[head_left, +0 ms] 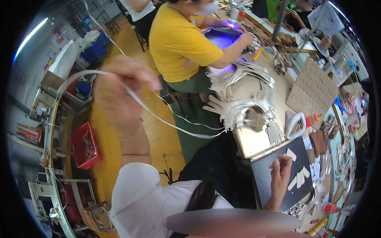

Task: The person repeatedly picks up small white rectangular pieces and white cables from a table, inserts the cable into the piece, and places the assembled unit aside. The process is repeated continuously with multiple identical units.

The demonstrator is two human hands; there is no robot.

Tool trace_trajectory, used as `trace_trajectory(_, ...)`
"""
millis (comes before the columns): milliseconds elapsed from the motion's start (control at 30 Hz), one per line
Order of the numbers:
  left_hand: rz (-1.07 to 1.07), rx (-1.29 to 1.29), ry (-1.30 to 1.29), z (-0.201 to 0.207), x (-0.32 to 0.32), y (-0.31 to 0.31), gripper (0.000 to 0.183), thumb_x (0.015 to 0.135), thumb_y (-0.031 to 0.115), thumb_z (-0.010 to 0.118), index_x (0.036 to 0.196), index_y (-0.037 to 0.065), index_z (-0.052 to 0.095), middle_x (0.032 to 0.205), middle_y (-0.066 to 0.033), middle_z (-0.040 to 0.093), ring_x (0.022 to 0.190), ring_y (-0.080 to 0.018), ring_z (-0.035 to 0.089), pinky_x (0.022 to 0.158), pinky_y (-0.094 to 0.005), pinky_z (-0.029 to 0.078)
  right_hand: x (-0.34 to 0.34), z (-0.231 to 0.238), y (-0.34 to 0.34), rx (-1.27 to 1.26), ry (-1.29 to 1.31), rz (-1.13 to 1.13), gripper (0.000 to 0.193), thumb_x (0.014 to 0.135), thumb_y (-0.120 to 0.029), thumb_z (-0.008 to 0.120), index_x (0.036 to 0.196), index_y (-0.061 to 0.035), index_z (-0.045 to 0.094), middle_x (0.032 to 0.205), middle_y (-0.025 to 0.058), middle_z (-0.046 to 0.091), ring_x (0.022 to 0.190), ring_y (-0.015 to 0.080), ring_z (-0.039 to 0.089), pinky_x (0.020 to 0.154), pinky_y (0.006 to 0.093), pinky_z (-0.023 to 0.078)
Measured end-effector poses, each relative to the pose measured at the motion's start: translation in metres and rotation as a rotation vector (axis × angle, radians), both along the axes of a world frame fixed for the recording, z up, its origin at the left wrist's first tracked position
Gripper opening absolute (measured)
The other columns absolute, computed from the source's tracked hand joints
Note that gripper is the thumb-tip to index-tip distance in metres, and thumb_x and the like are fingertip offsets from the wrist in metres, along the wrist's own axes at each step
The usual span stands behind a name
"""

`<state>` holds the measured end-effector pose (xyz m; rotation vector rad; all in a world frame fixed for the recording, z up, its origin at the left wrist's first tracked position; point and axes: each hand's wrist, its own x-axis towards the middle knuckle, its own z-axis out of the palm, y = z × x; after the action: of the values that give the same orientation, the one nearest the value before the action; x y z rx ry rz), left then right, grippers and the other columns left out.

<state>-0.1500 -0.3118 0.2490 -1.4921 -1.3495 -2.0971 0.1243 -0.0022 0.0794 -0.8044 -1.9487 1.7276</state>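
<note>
My left hand [119, 93] is raised high on the left, blurred by motion. A long white strip [158, 120] runs through its closed fingers. From there the strip sags toward a fanned bundle of pale strips [242, 113] at the table's edge; another length loops up past the hand to the upper left. Lower right, my right hand [281, 174] hovers over or rests at a black board [264, 184], its fingers loosely bent and apart, with nothing visible in them. Several small off-white pieces [299, 179] lie on the board beside it.
Across the table [254, 148], a co-worker in a yellow shirt [178, 47] works under a purple lamp [231, 23]. A studded tan panel [312, 87], a white bag [295, 123] and a glue bottle [312, 119] stand to the right. A red bin [85, 146] sits on the floor.
</note>
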Motion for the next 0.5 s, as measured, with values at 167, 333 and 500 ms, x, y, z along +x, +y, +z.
trace_trajectory(167,0.177,0.263,0.053,0.022,-0.027,-0.094,0.046,0.112,0.033,0.042,0.115,-0.006,0.065,0.101,-0.0177,0.065,0.092,-0.0278,0.064,0.092,-0.0425,0.05,-0.073,0.059,-0.019,0.368,0.038,0.253,0.025,0.1,-0.01,0.067,0.117,0.0013,0.054,0.094,0.0072,0.06,0.083,0.0151,0.057,0.078,0.0268,0.046)
trace_trajectory(333,0.145,0.422,0.0,0.053,-0.075,-0.164,0.03,0.103,0.02,0.058,0.113,-0.006,0.067,0.11,-0.0179,0.068,0.102,-0.0261,0.065,0.103,-0.0409,0.043,-0.156,0.109,-0.044,0.611,0.13,0.445,0.024,0.099,-0.008,0.066,0.118,0.0026,0.058,0.09,0.0145,0.068,0.083,0.0256,0.07,0.078,0.0355,0.053)
trace_trajectory(500,-0.48,0.436,0.067,0.058,-0.054,-0.258,0.009,0.091,0.005,0.066,0.093,0.005,0.075,0.095,-0.0091,0.07,0.08,-0.0118,0.069,0.093,-0.0351,0.047,-0.226,0.147,-0.06,0.507,-0.019,0.627,0.033,0.102,-0.013,0.066,0.129,0.0029,0.056,0.097,0.0006,0.06,0.074,0.0033,0.054,0.063,0.0192,0.044)
